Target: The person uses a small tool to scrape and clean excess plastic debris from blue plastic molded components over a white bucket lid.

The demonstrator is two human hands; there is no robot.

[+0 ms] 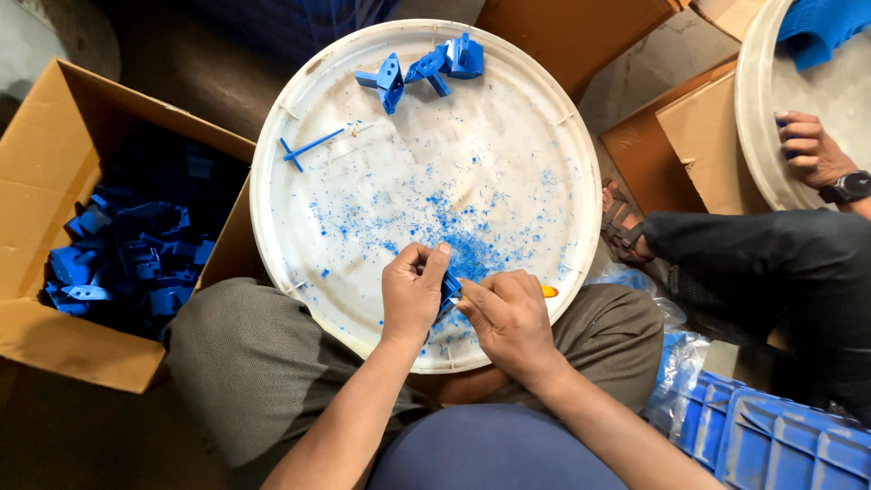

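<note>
Pinched between left hand [413, 292] and right hand [506, 318], the small blue plastic part [450, 289] looks light, stiff, best gripped by its edges

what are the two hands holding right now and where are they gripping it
The left hand pinches a small blue plastic part by its left end; the right hand grips an orange-tipped tool, mostly hidden in the fist.

Your left hand [413, 292] pinches a blue part [448, 290] of smooth, slightly glossy plastic. Your tray [544, 136] is matt white plastic, scuffed and dusted with blue shavings [454, 238]. The box [36, 154] is plain brown cardboard, dull and creased; the crate [780, 440] is glossy ribbed plastic.
</note>
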